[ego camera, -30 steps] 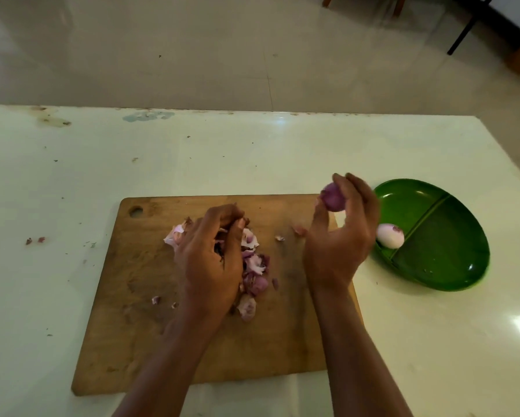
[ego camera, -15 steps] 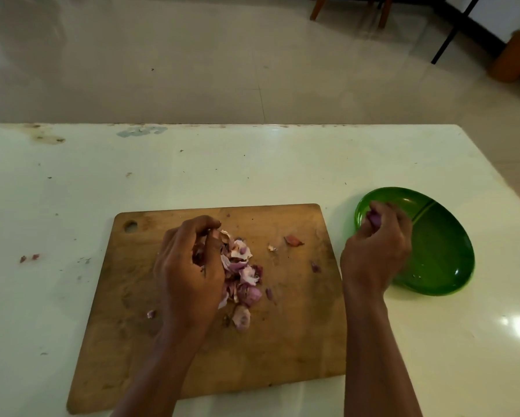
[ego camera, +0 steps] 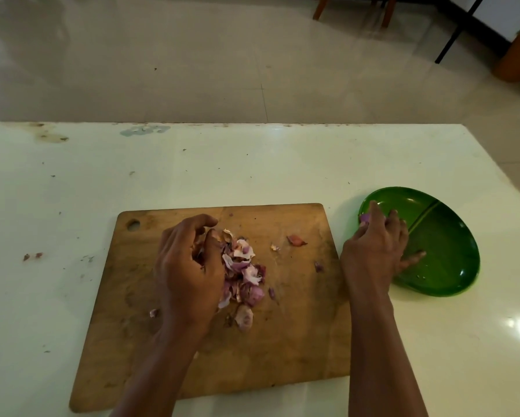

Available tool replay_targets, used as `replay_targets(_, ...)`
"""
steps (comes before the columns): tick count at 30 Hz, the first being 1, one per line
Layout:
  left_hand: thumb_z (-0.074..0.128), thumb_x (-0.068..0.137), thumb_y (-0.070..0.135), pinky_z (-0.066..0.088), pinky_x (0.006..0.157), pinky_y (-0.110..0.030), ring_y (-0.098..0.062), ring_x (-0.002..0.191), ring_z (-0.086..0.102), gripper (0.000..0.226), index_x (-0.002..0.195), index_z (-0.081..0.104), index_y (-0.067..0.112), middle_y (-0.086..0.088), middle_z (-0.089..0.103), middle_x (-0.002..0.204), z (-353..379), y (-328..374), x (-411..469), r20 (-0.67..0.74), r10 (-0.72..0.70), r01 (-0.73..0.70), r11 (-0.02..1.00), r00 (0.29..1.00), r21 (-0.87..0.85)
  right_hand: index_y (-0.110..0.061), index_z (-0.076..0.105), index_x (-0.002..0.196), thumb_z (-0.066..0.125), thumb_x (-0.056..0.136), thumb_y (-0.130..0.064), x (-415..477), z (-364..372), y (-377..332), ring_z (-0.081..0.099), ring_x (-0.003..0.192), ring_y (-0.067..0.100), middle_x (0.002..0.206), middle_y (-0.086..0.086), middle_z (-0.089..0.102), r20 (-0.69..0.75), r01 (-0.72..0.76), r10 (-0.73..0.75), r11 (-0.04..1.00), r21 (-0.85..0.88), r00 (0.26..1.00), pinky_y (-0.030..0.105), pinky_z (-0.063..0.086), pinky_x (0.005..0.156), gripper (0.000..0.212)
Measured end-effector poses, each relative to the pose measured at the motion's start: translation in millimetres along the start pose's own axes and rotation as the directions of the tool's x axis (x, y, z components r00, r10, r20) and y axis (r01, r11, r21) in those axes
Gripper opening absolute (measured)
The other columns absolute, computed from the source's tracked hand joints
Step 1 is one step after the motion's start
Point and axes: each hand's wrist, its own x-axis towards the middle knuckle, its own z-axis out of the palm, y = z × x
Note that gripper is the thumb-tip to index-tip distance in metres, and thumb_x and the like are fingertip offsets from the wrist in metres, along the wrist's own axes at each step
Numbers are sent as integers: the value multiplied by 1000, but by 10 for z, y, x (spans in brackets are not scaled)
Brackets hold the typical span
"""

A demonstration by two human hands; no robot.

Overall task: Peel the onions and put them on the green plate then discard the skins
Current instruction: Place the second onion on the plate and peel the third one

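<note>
A pile of purple and white onion skins [ego camera: 243,275] lies in the middle of the wooden cutting board [ego camera: 297,341]. My left hand [ego camera: 189,272] sits at the pile's left side, its curled fingers gripping some of the skins. My right hand [ego camera: 376,251] is down in the left compartment of the green divided plate [ego camera: 445,245]. It pinches a peeled purple onion [ego camera: 365,218] between thumb and forefinger, at the plate's left rim. One finger rests flat on the plate. Whatever lies under this hand is hidden.
Loose skin scraps [ego camera: 296,240] are scattered over the board's right half, and a few bits [ego camera: 31,256] lie on the white table at the left. The table's far edge and right edge drop to a tiled floor with chair legs [ego camera: 385,10].
My right hand carried the purple onion from above the board's right edge down into the plate's left compartment, covering the white onion there. My left hand stayed curled on the skins.
</note>
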Motion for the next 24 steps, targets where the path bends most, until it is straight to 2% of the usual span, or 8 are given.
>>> replay_targets(3,58,87,6,54,72,-34,-22,89,62,17,103,65,8,-1,60,98,6,1,-8,-9,-28,28,1000,1000,8,-22,37,146,45,98,-18,-3,-44,-70,10,148,26,158,11,25,-76,8,-4,999,50,997,54,-12,113,49)
replay_targets(7,47,86,8,42,79,-12,-23,93,58,22,91,68,3,-1,62,96,-15,6,26,-36,7,-6,1000,999,24,-16,46,140,52,94,-17,-72,-30,-252,19,146,27,153,13,35,-191,160,-129,975,157,973,48,-9,115,46)
replay_targets(10,40,83,14,46,74,-23,-26,87,58,31,75,68,2,-2,64,86,-46,22,45,-87,-9,8,1000,996,-18,-10,59,126,54,88,-10,-147,21,-346,38,136,32,139,16,50,-293,320,-237,906,277,926,53,17,116,38)
replay_targets(12,39,89,20,46,66,-31,-27,78,59,36,76,67,3,-1,64,77,-61,41,43,-130,-37,34,999,991,-31,-9,63,119,52,87,-8,-225,24,-428,48,126,28,130,13,57,-299,366,-256,837,408,919,38,37,107,34)
replay_targets(14,37,96,25,45,65,-25,-24,74,60,41,77,67,3,-1,63,73,-68,45,45,-168,-55,53,998,984,-16,-10,65,114,52,86,-7,-348,0,-535,55,112,18,118,7,62,-253,381,-289,773,507,923,12,37,96,31)
replay_targets(16,36,100,29,42,66,-12,-20,76,61,44,84,66,1,-2,64,78,-72,46,69,-202,-92,91,996,975,-13,-12,65,112,53,84,-9,-516,-1,-621,55,105,12,112,3,64,-161,409,-387,732,545,908,0,31,89,31)
replay_targets(20,38,100,10,46,68,-12,-18,77,63,15,106,51,5,-14,64,92,-100,53,153,-314,-179,122,974,932,-192,-22,61,122,51,89,-28,-888,63,-702,48,112,4,123,-4,60,147,403,-565,725,558,812,2,26,87,35)
replay_targets(24,38,98,11,48,68,-18,-24,79,63,11,103,46,16,-16,63,95,-163,7,226,-445,-330,205,930,833,-306,-25,52,132,50,93,-35,-1111,89,-860,40,124,8,135,-4,53,246,483,-683,683,548,687,18,26,103,41)
